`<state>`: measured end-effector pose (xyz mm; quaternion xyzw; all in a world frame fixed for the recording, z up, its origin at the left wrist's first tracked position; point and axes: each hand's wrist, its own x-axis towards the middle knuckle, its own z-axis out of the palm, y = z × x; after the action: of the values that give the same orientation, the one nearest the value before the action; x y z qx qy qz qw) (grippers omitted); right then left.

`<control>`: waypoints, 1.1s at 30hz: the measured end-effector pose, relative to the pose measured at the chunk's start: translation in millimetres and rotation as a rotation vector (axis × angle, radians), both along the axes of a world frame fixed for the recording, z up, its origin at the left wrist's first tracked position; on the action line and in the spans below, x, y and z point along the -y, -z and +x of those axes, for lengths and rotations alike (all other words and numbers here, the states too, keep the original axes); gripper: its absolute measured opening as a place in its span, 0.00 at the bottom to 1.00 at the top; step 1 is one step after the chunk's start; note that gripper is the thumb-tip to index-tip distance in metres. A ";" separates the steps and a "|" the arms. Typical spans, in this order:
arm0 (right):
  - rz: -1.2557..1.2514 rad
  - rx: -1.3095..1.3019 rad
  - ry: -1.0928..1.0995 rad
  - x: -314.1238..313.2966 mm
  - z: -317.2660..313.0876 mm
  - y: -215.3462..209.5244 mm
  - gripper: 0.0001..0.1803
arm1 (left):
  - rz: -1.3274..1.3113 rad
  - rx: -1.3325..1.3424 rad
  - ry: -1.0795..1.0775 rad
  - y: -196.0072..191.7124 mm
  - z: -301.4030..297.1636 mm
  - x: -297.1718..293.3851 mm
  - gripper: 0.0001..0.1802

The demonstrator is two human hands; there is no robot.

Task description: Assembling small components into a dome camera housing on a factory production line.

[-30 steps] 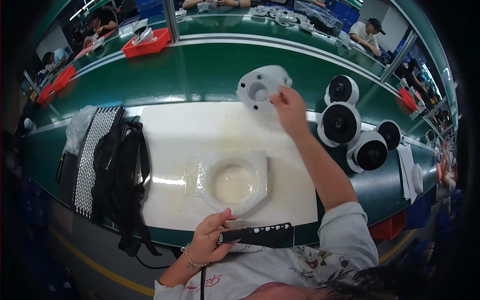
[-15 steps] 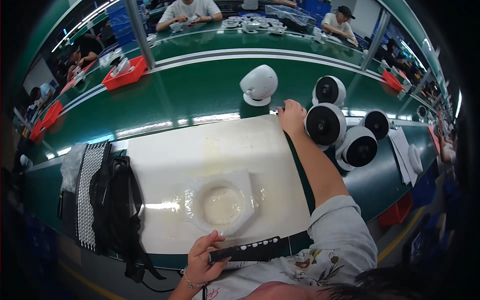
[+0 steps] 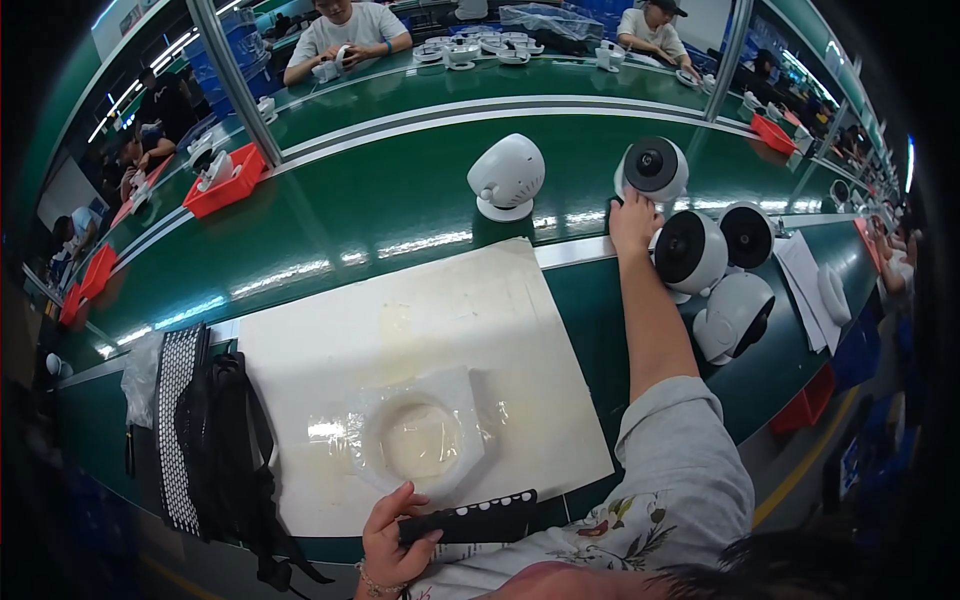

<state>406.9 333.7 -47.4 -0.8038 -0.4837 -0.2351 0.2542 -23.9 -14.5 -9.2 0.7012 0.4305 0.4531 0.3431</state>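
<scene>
My right hand (image 3: 636,222) reaches forward with its fingers closed around the base of a white round-headed camera (image 3: 655,170) with a black front. Beside that hand stand several similar cameras, among them a near one (image 3: 690,250) and one tilted to the right (image 3: 735,315). Another white camera (image 3: 508,175) stands apart to the left, its back toward me. Close to my body, my left hand (image 3: 395,540) pinches a black strip (image 3: 485,518) with a row of white spots. Just beyond it, a white foam block with a round hollow (image 3: 472,410), wrapped in clear film, lies on the pale board (image 3: 470,290).
A black bag (image 3: 235,440) and a white-dotted black strip (image 3: 180,430) lie left of the board. White papers (image 3: 805,285) are at the right. Across the green bench (image 3: 370,190) stands a red tray (image 3: 228,182); people work beyond.
My right hand has moved right, from the board's far corner to the far camera's base. The nearer cameras have shifted right, and the front one has turned. My left hand keeps the strip.
</scene>
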 end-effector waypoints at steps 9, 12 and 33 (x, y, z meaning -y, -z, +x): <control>0.266 -0.038 -0.437 76.9 -58.4 -83.9 0.13 | -0.083 0.022 0.015 -5.2 3.2 -2.2 0.17; 0.168 -0.434 -0.711 124.5 -113.1 -132.6 0.15 | -0.176 0.115 -0.067 -15.4 10.7 8.5 0.17; 0.023 -0.429 -1.668 247.2 -225.3 -127.2 0.29 | -0.138 0.469 -0.340 51.5 -35.4 35.9 0.21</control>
<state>181.6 86.6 79.8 -0.2102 -0.8552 0.1806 0.4379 -59.3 -50.3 -60.7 0.4701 0.4807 0.6233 0.3993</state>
